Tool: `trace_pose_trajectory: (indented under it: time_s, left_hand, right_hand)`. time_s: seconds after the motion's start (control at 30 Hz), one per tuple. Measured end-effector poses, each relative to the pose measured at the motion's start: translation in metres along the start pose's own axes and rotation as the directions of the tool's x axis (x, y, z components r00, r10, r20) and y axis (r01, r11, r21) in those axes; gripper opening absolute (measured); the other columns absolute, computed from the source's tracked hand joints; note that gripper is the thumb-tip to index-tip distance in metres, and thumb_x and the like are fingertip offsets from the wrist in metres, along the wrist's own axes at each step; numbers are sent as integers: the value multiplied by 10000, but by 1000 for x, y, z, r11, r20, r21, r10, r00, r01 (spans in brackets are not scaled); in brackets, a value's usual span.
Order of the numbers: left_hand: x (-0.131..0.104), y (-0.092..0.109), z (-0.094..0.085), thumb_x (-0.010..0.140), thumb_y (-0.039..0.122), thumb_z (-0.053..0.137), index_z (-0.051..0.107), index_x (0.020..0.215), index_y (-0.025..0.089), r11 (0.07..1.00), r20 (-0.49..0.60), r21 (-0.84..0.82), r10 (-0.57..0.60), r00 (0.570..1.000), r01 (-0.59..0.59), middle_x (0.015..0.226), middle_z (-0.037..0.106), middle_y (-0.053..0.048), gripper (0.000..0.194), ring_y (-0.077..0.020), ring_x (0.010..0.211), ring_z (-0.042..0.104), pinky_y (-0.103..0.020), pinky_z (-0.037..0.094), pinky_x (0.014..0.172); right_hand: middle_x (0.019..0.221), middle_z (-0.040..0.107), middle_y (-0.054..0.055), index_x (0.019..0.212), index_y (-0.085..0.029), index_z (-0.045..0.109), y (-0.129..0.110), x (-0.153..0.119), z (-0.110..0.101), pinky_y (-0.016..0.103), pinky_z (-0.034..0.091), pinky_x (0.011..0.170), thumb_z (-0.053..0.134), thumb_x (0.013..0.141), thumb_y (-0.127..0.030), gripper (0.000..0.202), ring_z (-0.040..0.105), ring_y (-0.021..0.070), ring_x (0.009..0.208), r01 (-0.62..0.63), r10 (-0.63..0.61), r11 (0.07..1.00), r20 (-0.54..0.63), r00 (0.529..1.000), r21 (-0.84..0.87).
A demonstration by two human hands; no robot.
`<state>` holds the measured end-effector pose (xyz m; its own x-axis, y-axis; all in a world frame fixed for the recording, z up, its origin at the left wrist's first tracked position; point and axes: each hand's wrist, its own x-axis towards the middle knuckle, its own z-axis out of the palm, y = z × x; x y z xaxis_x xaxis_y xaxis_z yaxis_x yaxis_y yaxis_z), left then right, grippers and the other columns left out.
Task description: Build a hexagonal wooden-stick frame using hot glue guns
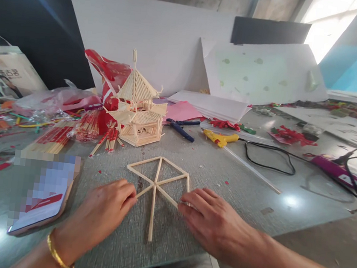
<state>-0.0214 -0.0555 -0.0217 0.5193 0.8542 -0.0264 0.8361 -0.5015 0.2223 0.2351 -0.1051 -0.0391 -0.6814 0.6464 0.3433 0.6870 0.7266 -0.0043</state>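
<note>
A flat spoked frame of thin wooden sticks (pixel 152 213) lies on the grey table in front of me. Its spokes meet at one middle point, and rim sticks join several outer ends on the far and right sides. My left hand (pixel 103 209), wearing a gold bracelet (pixel 57 252), pinches the outer end of the near-left spoke. On the other side, my right hand (pixel 212 219) has its fingers closed on the frame's near-right corner, where a rim stick and a spoke run under the fingertips. Just beyond the frame stands a small stick-built pagoda (pixel 141 123) with a pointed roof.
A phone (pixel 44 204) lies left of my left hand. Bundled sticks (pixel 54 135) are behind it. A yellow glue gun (pixel 219 138) with a clear glue stick (pixel 252 169) and black cable lies beyond my right hand, near blue-handled pliers (pixel 182 129). A purple box (pixel 338 169) sits far right.
</note>
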Motion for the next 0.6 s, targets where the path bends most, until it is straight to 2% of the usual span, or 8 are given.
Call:
trace_pose_trajectory:
  time_s: [0.1,0.23,0.33,0.43,0.5,0.6]
  left_hand:
    - [1,10,5,915,204,412,571,799,192,999,-20,-18,-28,999,27,803,607,-8,197,-167,725,580,-286,375,648]
    - [4,15,8,903,241,446,588,832,195,998,-39,-35,-53,998,51,808,628,-10,166,-171,700,592,-284,374,623]
    - [6,3,1,908,297,436,607,894,208,998,-76,-59,-43,996,38,819,649,-9,193,-177,707,605,-291,390,627]
    - [13,-18,-11,905,323,432,618,969,220,999,-200,-50,-30,979,21,843,660,-9,222,-178,730,611,-303,414,672]
    - [21,-30,-17,894,310,443,626,998,217,999,-242,-43,-16,970,5,860,660,-14,230,-178,742,612,-307,429,696]
    - [34,-39,-18,879,275,449,634,1050,210,999,-203,-44,-22,979,14,952,657,-35,260,-180,780,620,-323,451,751]
  right_hand:
    - [936,589,89,967,-125,612,18,0,0,323,463,741,372,927,-114,244,533,169,845,23,-24,998,-20,1000,-53]
    - [992,595,81,1036,-152,606,33,-4,-6,334,474,795,409,938,-182,222,554,168,906,-23,24,1000,-3,1000,19]
    - [1012,603,76,1053,-172,602,35,-14,-13,327,484,807,445,935,-242,209,570,167,913,-82,86,994,-54,995,71]
    - [963,615,76,1034,-171,608,31,-22,-13,311,502,763,435,935,-235,210,587,165,870,-144,153,985,-96,984,93]
    - [949,613,81,1029,-160,606,26,-22,-8,313,511,742,438,927,-224,206,589,169,846,-178,188,977,-84,979,113]
    - [950,611,85,1006,-152,603,20,-18,-1,319,516,741,441,923,-217,192,585,176,854,-192,204,973,-84,975,130]
